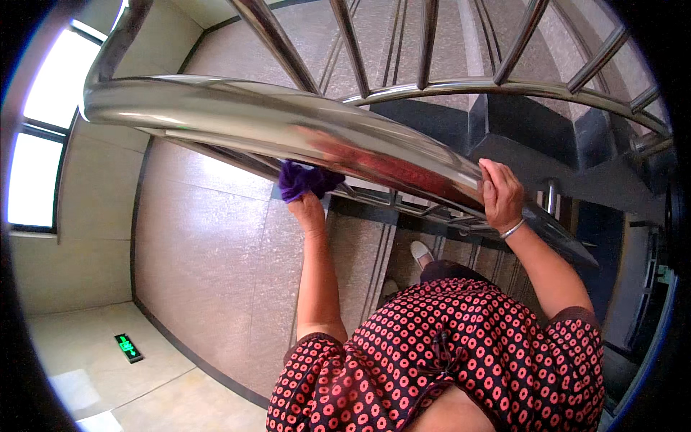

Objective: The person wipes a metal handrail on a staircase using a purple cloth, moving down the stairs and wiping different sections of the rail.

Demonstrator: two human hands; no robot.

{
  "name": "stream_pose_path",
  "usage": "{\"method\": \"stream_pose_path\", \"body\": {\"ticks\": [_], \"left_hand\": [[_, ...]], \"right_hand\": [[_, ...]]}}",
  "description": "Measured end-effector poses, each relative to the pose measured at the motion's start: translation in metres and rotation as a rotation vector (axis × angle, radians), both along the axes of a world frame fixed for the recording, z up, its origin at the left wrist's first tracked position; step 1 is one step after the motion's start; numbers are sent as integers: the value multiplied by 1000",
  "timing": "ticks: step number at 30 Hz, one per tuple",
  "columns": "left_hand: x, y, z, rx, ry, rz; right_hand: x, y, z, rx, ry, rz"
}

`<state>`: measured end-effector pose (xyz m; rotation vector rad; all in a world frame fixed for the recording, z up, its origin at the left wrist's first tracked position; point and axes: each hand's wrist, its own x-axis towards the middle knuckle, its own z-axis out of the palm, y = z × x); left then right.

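A thick stainless steel handrail (243, 110) runs across the view in front of me, sloping down to the right. My left hand (307, 210) grips a bunched purple cloth (305, 179) just below the handrail, by the thinner metal rails; parts of its fingers are hidden by the cloth. My right hand (502, 194), with a silver bangle at the wrist, rests on the handrail farther right, its fingers on the near side and top. It holds no loose thing. The red of the patterned shirt is reflected in the polished metal between the two hands.
Metal balusters (426, 43) rise beyond the handrail, with stair flights behind them. Steps with dark grooved strips (353, 254) lie under me, beside a tiled landing (216, 259). Windows are at the left, and a green lit exit sign (128, 348) is on the wall at the lower left.
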<state>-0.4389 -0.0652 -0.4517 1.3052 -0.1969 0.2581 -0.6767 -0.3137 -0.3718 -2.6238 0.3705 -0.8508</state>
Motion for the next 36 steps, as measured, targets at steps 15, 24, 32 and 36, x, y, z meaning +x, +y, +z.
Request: {"method": "stream_pose_path", "body": {"ticks": [15,24,32,36], "left_hand": [[2,-49,17,1441,-1011,-201],[-93,-135,-91,1357,-1073,-625],[-150,-177,-62,1681,-1429,-218],[-111,-140,-80,1568,-1420,-402]], "right_hand": [[-2,2,-5,5,-45,-66],[0,-1,-8,-24,-72,-93],[-1,-5,-13,-23,-86,-72],[-3,-3,-7,-18,-54,-50]]}}
